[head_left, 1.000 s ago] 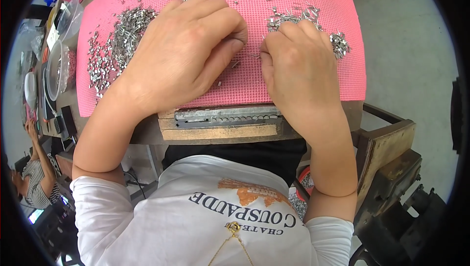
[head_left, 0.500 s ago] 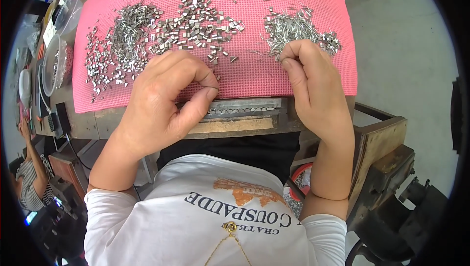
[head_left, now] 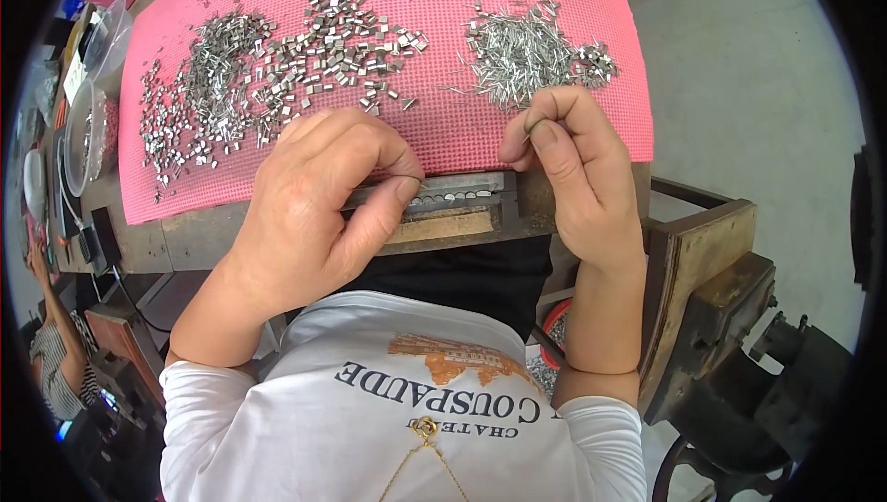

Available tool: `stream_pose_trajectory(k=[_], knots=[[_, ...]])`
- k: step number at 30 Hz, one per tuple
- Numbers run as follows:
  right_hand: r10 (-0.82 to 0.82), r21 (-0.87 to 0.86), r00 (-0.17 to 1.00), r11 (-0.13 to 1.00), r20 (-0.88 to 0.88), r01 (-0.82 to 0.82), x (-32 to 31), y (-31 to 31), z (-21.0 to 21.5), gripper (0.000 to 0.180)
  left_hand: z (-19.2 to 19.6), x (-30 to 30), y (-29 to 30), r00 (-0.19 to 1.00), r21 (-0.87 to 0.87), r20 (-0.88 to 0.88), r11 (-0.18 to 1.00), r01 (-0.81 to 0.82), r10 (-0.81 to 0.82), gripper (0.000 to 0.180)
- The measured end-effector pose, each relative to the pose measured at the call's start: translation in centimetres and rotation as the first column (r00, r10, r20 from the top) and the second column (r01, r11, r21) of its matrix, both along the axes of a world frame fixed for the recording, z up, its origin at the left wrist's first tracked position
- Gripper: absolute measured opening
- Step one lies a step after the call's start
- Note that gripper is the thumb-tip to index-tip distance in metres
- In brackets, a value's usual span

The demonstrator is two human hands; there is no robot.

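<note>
My left hand (head_left: 323, 202) is closed in a pinch over the metal rail (head_left: 462, 182) at the table's front edge. Its thumb and index tips meet just above a row of small round pieces (head_left: 453, 196) set in the rail. What the pinch holds, if anything, is hidden. My right hand (head_left: 587, 179) is also pinched, just in front of a pile of thin metal pins (head_left: 517, 54). Anything between its fingertips is too small to make out. Small metal blocks (head_left: 337, 45) are strewn over the pink mat (head_left: 443, 137), left of the pins.
More small pieces (head_left: 217, 77) lie heaped on the mat's left side. Clear plastic tubs (head_left: 78, 137) stand beyond its left edge. Below the rail is a wooden strip (head_left: 443, 227). A dark machine (head_left: 758, 400) stands at lower right, and another person's arm (head_left: 60, 308) shows at far left.
My right hand has drawn back from the pin pile toward me and the rail. The left fingertips have come down from the mat's edge to the rail. The whole view has shifted slightly.
</note>
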State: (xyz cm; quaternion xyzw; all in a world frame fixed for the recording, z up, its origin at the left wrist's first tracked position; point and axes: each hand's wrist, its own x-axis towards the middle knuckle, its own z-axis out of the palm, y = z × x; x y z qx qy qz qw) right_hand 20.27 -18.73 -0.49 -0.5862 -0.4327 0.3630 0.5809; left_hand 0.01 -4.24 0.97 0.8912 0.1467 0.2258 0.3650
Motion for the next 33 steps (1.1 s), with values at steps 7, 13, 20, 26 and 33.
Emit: stream_pose_trajectory(k=[7,13,20,26,33], knots=[[-0.07,0.07,0.995,0.995,-0.069,0.075,-1.0,-1.6,0.3,0.008,-0.2,0.5,-0.9,0.999,0.019,-0.048,1.0,-0.001,0.002,0.014],[-0.209,0.089,0.974,0.975,0.081,0.202,-1.5,-2.9,-1.0,0.008,-0.2,0.8,-1.2,0.994,0.076,-0.108,0.997,0.024,-0.016,0.014],[-0.276,0.086,0.949,0.96,0.155,0.265,-1.7,-2.9,-0.9,0.015,-0.4,1.4,-1.7,0.995,0.139,-0.103,0.99,0.003,0.012,0.015],[-0.26,0.186,0.865,0.963,0.428,0.197,-1.8,-2.7,-0.5,0.016,-0.3,1.5,-1.8,0.996,0.199,-0.083,0.98,-0.002,0.019,0.016],[-0.255,0.237,0.891,0.956,0.376,0.173,-3.4,-2.2,-1.0,0.028,-0.3,2.0,-2.6,0.998,0.495,-0.046,0.869,-0.013,0.041,0.017]])
